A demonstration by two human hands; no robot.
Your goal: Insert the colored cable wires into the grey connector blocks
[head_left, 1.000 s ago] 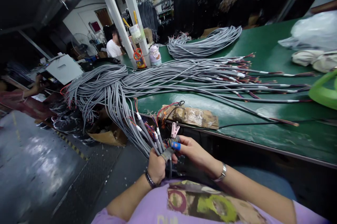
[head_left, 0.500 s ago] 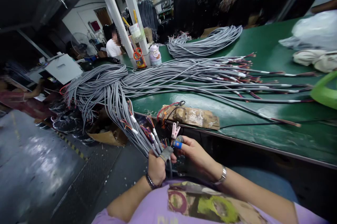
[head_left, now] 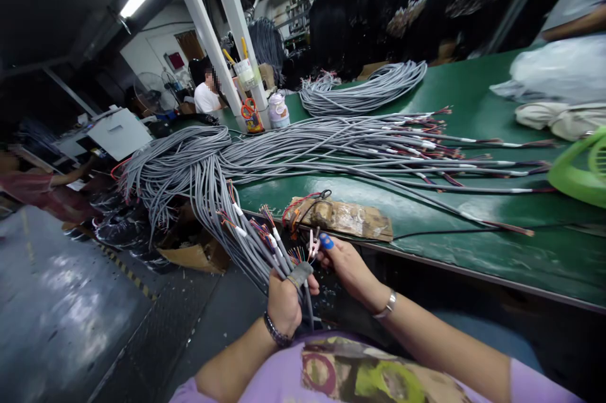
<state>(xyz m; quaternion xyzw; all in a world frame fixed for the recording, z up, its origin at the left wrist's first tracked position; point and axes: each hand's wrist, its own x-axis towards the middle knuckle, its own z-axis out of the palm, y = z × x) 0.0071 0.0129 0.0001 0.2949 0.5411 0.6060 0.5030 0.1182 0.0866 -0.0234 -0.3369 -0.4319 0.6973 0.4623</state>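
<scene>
From my end, the grey cable (head_left: 310, 309) I am working on sits in front of the worktop's (head_left: 478, 264) near edge, off the surface. Its jacket is smooth, and thin wires (head_left: 297, 256) of several colours fan out of its top. My left hand (head_left: 285, 295), thumb wrapped in grey tape, is closed firmly around it. My right hand (head_left: 348, 264), with blue tape (head_left: 326, 240) on the thumb, has its fingers drawn together beside a pink clip (head_left: 313, 245); I cannot tell whether they grip it or a wire.

Cable ends with white bands (head_left: 241, 232) crowd in just left of my left hand, part of a grey bundle (head_left: 189, 150) that spills over the worktop's near edge towards its left end. Straight behind my right hand, a wooden block (head_left: 343, 218) lies along the near edge, and a black cord (head_left: 440, 230) runs from near it to the right. A coil (head_left: 362, 90) rests by the far edge; a green plastic object (head_left: 580, 169) and a clear bag (head_left: 561, 68) take up the right end.
</scene>
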